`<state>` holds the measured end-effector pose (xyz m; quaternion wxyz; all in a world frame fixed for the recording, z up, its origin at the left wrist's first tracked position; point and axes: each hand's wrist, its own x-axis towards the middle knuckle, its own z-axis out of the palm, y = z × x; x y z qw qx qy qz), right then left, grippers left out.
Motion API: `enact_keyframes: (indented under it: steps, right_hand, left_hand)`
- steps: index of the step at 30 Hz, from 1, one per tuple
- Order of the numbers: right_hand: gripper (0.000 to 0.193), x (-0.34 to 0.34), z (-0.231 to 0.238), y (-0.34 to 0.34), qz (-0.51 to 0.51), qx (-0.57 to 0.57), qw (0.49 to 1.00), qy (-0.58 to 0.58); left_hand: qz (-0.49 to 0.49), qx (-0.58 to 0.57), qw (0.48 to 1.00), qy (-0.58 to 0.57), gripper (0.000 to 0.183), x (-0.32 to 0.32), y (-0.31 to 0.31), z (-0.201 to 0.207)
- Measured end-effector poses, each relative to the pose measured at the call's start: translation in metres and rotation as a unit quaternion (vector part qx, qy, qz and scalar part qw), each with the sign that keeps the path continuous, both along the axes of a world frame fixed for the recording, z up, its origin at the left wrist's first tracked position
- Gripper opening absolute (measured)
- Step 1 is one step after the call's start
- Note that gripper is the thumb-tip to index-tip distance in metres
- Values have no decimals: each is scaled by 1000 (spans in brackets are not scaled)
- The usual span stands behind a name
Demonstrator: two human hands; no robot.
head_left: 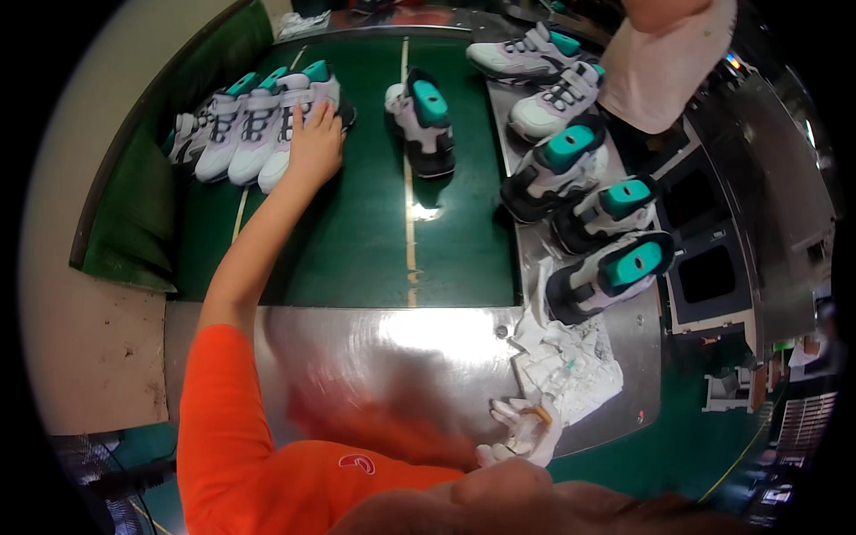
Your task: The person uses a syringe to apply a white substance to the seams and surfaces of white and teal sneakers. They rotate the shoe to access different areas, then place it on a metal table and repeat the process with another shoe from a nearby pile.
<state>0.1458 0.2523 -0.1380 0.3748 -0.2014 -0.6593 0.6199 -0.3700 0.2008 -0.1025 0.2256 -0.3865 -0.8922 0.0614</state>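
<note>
My bare left hand (318,138) reaches out and lies over the side of a white, pale lilac and black sneaker (297,83), fingers bent around its upper. That sneaker stands at the right end of a row of several matching sneakers (217,138), toes toward me. A single sneaker (426,127) with a teal insole stands apart at the middle, heel toward me. Close to my body, my right hand (524,434) wears a white glove, its fingers curled; what they hold is too unclear to name. Crumpled white paper or cloth (584,379) lies beside it.
Green belt surface (357,259) carries the sneakers, with a metal plate (392,334) along its near edge. More sneakers (611,276) line the metal ledge at right. A green padded wall (134,196) bounds the left. Another person's arm and light clothing (669,62) show at far right.
</note>
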Motion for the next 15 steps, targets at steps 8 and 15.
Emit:
enact_keyframes:
  steps: [8, 15]
  right_hand:
    - [97, -13, 18, -5, -16, -108, 993, -33]
    - [84, -14, 32, 1, 14, -153, 987, -38]
  left_hand:
    - [201, 234, 879, -363, 67, -5, 175, 64]
    - [-68, 327, 901, -276, 41, 51, 78, 77]
